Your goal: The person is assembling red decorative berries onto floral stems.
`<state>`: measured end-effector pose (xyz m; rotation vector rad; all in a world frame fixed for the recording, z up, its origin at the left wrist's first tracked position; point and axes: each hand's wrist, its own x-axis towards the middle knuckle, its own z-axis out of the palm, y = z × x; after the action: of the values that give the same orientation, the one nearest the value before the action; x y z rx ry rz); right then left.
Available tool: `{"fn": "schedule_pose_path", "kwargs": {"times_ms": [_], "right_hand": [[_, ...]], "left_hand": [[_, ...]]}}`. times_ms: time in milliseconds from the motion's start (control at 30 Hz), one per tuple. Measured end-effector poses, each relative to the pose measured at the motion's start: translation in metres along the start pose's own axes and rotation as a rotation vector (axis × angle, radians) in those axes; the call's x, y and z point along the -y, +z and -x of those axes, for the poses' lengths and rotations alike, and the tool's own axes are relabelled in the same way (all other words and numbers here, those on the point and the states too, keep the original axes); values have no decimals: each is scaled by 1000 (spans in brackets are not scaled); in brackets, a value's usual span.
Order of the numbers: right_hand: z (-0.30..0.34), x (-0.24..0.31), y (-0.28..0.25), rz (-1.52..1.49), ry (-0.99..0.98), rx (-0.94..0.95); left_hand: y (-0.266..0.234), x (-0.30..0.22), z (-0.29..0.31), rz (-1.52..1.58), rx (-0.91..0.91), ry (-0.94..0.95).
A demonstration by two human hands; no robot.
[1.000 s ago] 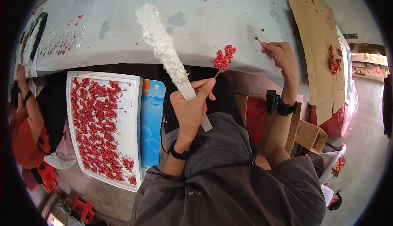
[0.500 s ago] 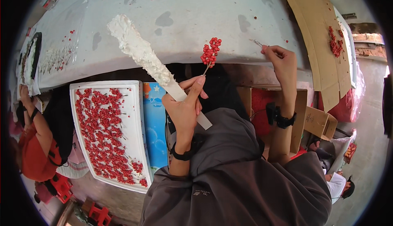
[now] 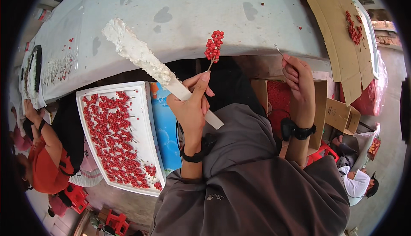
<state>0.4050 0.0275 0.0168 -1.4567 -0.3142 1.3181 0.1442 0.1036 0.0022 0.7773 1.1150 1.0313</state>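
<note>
My left hand [image 3: 190, 107] is closed round a flat pale stick [image 3: 135, 50], its far part thickly coated with white paste. Between the thumb and fingers of that same hand stands the stem of a red berry sprig [image 3: 214, 45], its berry cluster pointing away from me. Off to the right, my right hand [image 3: 301, 80] pinches a thin wire-like stem [image 3: 278, 48] with a whitish tip. The two hands are well apart, both near the table's front edge.
A white foam tray [image 3: 156, 150] full of red berry sprigs lies at left, by a blue box [image 3: 165, 120]. The cloth-covered table [image 3: 205, 13] bears scattered berries. Cardboard [image 3: 334, 30] with sprigs lies at right; an open carton [image 3: 319, 112] stands below. Co-workers sit on both sides.
The berry sprig in my left hand has turned more upright. My right hand has turned, its fingers now more curled below the thin stem. The whole view has shifted slightly.
</note>
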Motion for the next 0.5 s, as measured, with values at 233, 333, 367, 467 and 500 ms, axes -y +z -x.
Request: {"fn": "schedule_pose_path", "kwargs": {"times_ms": [233,333,367,467,500], "right_hand": [[-12,-28,3,-121,-69,-118],[-5,-43,-3,-225,-32,-119],[-3,-48,-5,-276,-15,-119],[2,-58,-12,-332,50,-106],[4,-57,-11,-358,82,-96]], "left_hand": [[-1,0,4,-13,7,2],[-3,0,4,-11,5,-12],[-4,0,4,-4,6,-21],[-3,1,4,-5,10,-28],[-2,2,4,-10,8,-24]]}}
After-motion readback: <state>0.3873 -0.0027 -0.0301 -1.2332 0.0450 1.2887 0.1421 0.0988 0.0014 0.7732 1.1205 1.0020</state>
